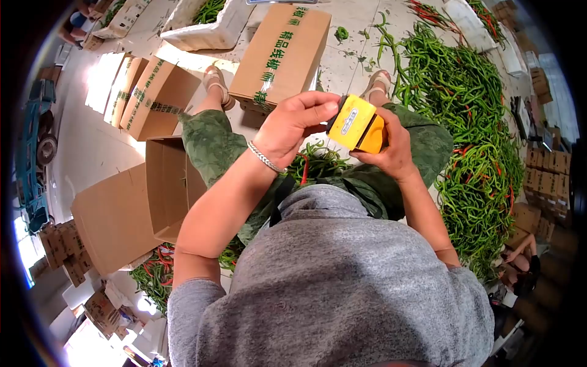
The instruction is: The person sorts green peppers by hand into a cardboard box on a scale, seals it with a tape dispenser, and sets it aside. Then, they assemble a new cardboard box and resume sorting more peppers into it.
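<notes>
A boxy yellow-and-black hand tool with a small pale label is held up in front of my body; its exact kind is not plain. My right hand is wrapped round its right side. My left hand is closed, thumb and fingertips pinching the tool's dark left edge. Just beyond my hands stands a closed brown carton with green printed characters along its top. Below the hands, green chili peppers with a few red ones lie on the floor between my legs.
A large heap of green peppers spreads along the right. To the left are an open carton and closed cartons. A white foam box holds peppers at the back. Another person's arm shows at far right.
</notes>
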Tool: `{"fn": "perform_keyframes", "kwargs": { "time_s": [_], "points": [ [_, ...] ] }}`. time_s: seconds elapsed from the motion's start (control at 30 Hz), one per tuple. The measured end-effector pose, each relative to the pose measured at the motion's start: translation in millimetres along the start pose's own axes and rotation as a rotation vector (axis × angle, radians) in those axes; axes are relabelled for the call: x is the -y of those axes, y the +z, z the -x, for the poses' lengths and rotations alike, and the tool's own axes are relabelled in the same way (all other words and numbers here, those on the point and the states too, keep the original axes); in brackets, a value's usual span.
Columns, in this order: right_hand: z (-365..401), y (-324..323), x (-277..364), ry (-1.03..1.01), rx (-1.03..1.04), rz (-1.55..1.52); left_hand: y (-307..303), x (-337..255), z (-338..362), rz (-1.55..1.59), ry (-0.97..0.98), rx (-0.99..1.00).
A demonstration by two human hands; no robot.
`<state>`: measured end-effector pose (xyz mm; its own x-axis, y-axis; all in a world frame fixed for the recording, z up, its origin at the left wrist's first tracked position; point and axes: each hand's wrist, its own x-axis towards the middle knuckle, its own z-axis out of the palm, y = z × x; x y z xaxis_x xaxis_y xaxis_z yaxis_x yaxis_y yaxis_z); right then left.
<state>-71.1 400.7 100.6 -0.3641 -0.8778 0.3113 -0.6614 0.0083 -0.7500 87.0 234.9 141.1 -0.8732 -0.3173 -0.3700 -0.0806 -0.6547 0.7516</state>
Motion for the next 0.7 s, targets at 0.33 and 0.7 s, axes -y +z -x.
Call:
{"fn": "perform_keyframes", "kwargs": {
  "time_s": [0.33,0.7],
  "points": [
    [-10.3,10.9,-11.8,-0.062,0.081,0.112,-32.7,25.7,-7.1,0.312,0.03,0.042],
    [-44.0,26.6,-23.5,-0.047,0.238,0.202,-66.4,57.8,-53.3,0.46,0.052,-0.127]
  ]
}}
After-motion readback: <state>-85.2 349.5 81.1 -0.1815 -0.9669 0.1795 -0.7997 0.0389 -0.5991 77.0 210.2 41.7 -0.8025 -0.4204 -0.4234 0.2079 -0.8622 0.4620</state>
